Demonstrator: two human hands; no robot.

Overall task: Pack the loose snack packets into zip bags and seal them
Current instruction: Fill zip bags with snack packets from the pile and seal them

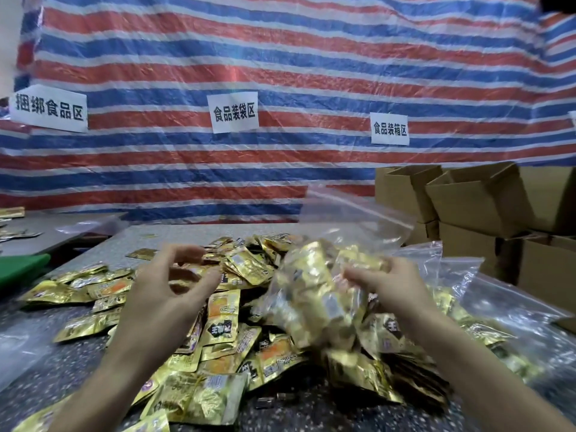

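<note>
Now, right hand (386,283): grips a part-filled zip bag (311,300)
Left hand (168,285): loose, empty, above gold snack packets (223,316)
Bench (149,241): speckled grey, under them

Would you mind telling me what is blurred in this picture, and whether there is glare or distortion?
Head view: the zip bag gripped by the right hand is motion-blurred; the loose packets below look fairly sharp, their foil glinting; the wide lens bows the striped tarp.

Speckled table (56,369) under gold snack packets (223,319)
</note>
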